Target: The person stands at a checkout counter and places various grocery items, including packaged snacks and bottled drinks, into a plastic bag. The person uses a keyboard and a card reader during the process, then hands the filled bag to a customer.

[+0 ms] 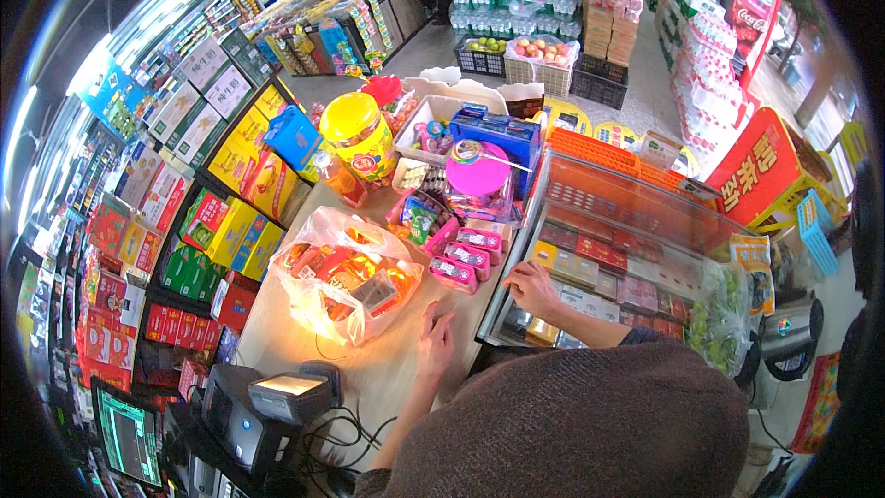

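Observation:
A thin plastic carrier bag (356, 328) stands on the wooden counter (276, 328), filled with orange-coloured packaged goods (346, 270). Just right of the bag, my left hand (434, 344) hovers at or rests on the counter, its fingers loosely bent and nothing visible in them. My right hand (532, 287) is at the left edge of the glass display case (601, 187), fingers slightly apart, with no object seen in it. Several pink packs (460, 266) lie between the bag and the case. Cigarette-type boxes (581, 270) show through the glass.
A lit scanner (290, 387), cables (346, 432) and a monitor (128, 432) occupy the near left. Behind the bag are a juice bottle (340, 180), a yellow-lidded jar (356, 135) and a pink-lidded tub (477, 173). An electric kettle (792, 339) stands right. Stacked boxes (235, 235) line the left.

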A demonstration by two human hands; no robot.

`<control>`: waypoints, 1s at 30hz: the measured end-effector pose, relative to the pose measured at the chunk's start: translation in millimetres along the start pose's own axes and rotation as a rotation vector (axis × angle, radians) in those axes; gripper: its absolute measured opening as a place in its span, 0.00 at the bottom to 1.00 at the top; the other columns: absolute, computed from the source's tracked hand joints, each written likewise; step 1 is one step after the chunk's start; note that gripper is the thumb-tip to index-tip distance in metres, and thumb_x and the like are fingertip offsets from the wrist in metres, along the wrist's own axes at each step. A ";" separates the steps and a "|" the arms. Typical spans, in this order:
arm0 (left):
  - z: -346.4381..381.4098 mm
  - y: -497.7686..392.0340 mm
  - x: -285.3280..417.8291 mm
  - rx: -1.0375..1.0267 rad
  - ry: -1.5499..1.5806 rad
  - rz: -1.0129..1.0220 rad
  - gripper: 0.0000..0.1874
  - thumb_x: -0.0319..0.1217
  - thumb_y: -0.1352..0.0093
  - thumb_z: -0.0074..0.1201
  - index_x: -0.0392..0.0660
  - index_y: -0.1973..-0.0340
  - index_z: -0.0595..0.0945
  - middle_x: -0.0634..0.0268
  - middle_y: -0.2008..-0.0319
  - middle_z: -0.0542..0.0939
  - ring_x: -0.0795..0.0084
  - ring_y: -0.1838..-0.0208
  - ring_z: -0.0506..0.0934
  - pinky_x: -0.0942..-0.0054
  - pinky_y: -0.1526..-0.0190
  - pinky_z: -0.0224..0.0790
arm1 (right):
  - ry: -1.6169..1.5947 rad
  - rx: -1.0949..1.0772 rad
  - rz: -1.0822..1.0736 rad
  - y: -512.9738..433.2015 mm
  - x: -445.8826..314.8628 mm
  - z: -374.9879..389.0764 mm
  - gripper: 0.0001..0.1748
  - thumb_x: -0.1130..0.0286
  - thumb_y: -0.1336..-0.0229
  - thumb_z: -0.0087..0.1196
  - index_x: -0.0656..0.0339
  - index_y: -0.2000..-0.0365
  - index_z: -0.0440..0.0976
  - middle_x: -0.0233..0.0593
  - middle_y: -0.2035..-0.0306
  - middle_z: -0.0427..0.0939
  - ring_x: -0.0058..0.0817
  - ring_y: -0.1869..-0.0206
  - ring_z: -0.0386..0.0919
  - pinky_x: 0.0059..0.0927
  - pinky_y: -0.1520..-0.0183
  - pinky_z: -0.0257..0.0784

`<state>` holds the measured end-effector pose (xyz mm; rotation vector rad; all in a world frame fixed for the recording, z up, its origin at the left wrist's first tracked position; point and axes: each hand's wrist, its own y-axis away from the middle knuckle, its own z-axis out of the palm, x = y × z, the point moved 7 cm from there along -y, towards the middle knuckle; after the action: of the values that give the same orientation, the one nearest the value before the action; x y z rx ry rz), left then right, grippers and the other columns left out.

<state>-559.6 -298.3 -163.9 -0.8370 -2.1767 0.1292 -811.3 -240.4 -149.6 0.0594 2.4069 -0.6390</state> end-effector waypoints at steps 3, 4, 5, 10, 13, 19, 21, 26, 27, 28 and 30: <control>-1.7 -1.9 4.2 0.017 0.011 0.018 0.16 0.20 0.33 0.54 0.45 0.51 0.84 0.48 0.35 0.73 0.49 0.34 0.75 0.59 0.39 0.73 | 0.020 -0.009 -0.005 0.4 2.1 2.4 0.08 0.78 0.50 0.58 0.54 0.70 0.83 0.34 0.63 0.79 0.39 0.55 0.75 0.41 0.51 0.72; -2.7 -2.8 6.6 0.020 0.003 0.028 0.16 0.19 0.33 0.54 0.45 0.51 0.84 0.48 0.35 0.73 0.49 0.35 0.75 0.59 0.40 0.74 | 0.031 -0.015 -0.006 0.9 3.3 3.4 0.08 0.79 0.50 0.58 0.54 0.70 0.83 0.34 0.63 0.79 0.40 0.56 0.75 0.41 0.51 0.72; -3.9 -3.4 9.1 0.022 -0.004 0.037 0.16 0.19 0.33 0.54 0.45 0.51 0.84 0.48 0.35 0.73 0.48 0.35 0.76 0.59 0.40 0.74 | 0.026 -0.026 0.001 1.8 5.1 4.2 0.08 0.78 0.51 0.59 0.54 0.70 0.82 0.35 0.63 0.79 0.40 0.55 0.75 0.41 0.50 0.71; -3.1 -2.4 7.2 0.019 0.018 -0.011 0.15 0.19 0.33 0.55 0.44 0.52 0.85 0.49 0.36 0.74 0.50 0.38 0.77 0.59 0.41 0.75 | 0.002 -0.038 0.011 1.0 3.2 3.3 0.09 0.79 0.51 0.59 0.53 0.68 0.82 0.35 0.62 0.78 0.40 0.54 0.74 0.41 0.48 0.70; 0.1 -0.1 1.5 -0.014 0.045 -0.067 0.15 0.19 0.34 0.55 0.44 0.53 0.85 0.50 0.36 0.74 0.51 0.38 0.78 0.59 0.41 0.75 | 0.015 -0.040 0.027 0.4 1.6 2.7 0.10 0.79 0.51 0.59 0.53 0.68 0.82 0.35 0.63 0.78 0.39 0.54 0.74 0.41 0.48 0.70; -2.6 -1.1 4.6 0.012 -0.033 0.022 0.15 0.20 0.34 0.55 0.45 0.52 0.84 0.50 0.35 0.73 0.50 0.39 0.78 0.59 0.41 0.75 | 0.018 -0.027 0.023 1.0 2.3 3.4 0.10 0.79 0.51 0.59 0.54 0.68 0.82 0.35 0.62 0.78 0.40 0.54 0.74 0.41 0.48 0.70; -2.1 -1.4 6.1 0.009 -0.015 0.022 0.16 0.20 0.34 0.55 0.45 0.52 0.85 0.50 0.35 0.73 0.50 0.38 0.78 0.59 0.41 0.74 | 0.019 -0.020 0.016 0.8 3.7 3.9 0.09 0.79 0.51 0.59 0.54 0.68 0.82 0.35 0.62 0.78 0.40 0.54 0.75 0.41 0.48 0.70; -4.2 -0.4 7.7 0.005 -0.026 -0.013 0.15 0.20 0.33 0.55 0.44 0.52 0.85 0.50 0.35 0.72 0.49 0.38 0.77 0.58 0.40 0.74 | 0.014 -0.001 -0.009 -0.3 0.3 2.3 0.09 0.79 0.51 0.59 0.54 0.69 0.81 0.35 0.63 0.79 0.41 0.54 0.75 0.42 0.49 0.71; -4.1 0.1 7.0 0.000 -0.019 -0.021 0.15 0.20 0.33 0.55 0.44 0.52 0.85 0.50 0.35 0.72 0.49 0.38 0.77 0.58 0.40 0.74 | 0.018 0.003 -0.007 -0.2 1.1 2.8 0.09 0.79 0.51 0.59 0.54 0.69 0.81 0.35 0.63 0.79 0.41 0.54 0.75 0.42 0.50 0.71; -3.2 0.1 5.8 0.000 -0.016 -0.010 0.15 0.21 0.33 0.55 0.44 0.52 0.85 0.50 0.34 0.72 0.49 0.38 0.78 0.59 0.40 0.74 | 0.022 0.007 -0.006 -0.1 1.7 3.0 0.09 0.79 0.51 0.59 0.54 0.69 0.81 0.35 0.63 0.79 0.41 0.54 0.75 0.42 0.50 0.71; -1.4 -0.8 2.4 0.002 -0.013 0.011 0.15 0.21 0.33 0.55 0.44 0.52 0.84 0.50 0.34 0.72 0.49 0.38 0.78 0.59 0.41 0.75 | 0.018 -0.002 0.000 -0.1 1.1 2.9 0.09 0.79 0.51 0.59 0.53 0.69 0.81 0.35 0.63 0.78 0.41 0.54 0.75 0.42 0.50 0.71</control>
<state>-560.2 -297.7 -161.2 -0.8496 -2.1837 0.1431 -810.5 -242.0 -152.1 0.0652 2.4249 -0.6389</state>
